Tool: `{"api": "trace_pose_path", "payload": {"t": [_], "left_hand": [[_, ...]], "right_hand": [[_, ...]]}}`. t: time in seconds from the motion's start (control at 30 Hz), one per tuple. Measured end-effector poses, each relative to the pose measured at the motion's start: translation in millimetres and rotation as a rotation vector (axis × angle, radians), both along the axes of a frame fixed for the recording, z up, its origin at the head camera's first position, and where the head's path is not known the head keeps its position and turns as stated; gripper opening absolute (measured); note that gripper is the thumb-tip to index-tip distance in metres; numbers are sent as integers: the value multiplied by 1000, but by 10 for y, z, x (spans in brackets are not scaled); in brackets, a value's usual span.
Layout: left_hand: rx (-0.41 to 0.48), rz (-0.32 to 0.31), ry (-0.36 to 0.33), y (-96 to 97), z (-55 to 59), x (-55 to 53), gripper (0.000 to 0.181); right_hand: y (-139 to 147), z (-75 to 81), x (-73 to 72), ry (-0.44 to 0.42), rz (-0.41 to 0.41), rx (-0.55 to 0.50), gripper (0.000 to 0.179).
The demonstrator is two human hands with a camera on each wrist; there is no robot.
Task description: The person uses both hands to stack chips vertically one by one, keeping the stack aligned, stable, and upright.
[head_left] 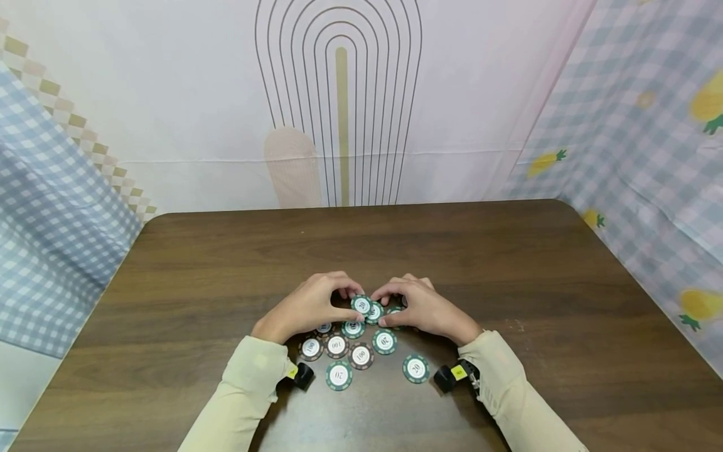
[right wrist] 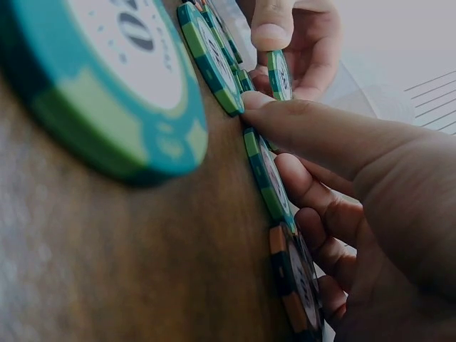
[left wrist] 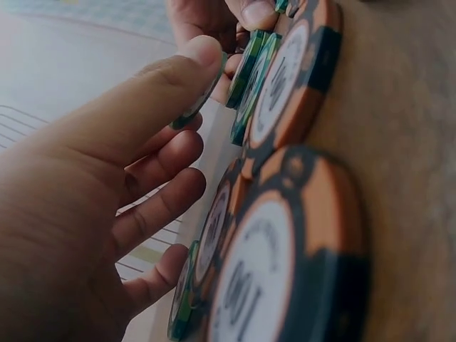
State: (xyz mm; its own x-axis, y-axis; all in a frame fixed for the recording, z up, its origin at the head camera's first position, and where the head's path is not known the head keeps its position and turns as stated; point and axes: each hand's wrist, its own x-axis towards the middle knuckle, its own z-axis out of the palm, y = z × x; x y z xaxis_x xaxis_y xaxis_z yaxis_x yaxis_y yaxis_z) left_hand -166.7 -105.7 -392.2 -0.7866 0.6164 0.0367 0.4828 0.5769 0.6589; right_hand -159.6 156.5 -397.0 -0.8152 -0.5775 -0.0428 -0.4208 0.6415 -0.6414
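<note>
Above the middle of the table, my left hand pinches a green poker chip marked 20 between thumb and fingers. The left wrist view shows this raised chip nearly edge-on. My right hand has its thumb and index finger at the edges of a second green poker chip, partly covered by the left hand's chip. In the right wrist view the right thumb hides much of that grip. Other green chips and brown-and-black chips marked 100 lie below the hands.
One green chip lies apart near the right wrist, and another sits nearer the front. Beneath everything is a dark wooden table. Patterned cloths hang behind it and on both sides.
</note>
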Motion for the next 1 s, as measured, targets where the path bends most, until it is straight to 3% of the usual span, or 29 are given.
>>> {"api": "trace_pose_path", "payload": {"t": [0.27, 0.47, 0.83, 1.0], "left_hand": [[-71, -19, 97, 73, 15, 35, 39], [-90, -20, 133, 112, 13, 53, 40], [-124, 3, 150, 160, 32, 73, 39], [-90, -6, 111, 166, 28, 66, 36]], "right_hand": [[4, -3, -7, -7, -6, -7, 35], [-1, 4, 4, -22, -11, -16, 35], [4, 4, 5, -36, -16, -25, 34], [3, -5, -2, -37, -17, -28, 34]]}}
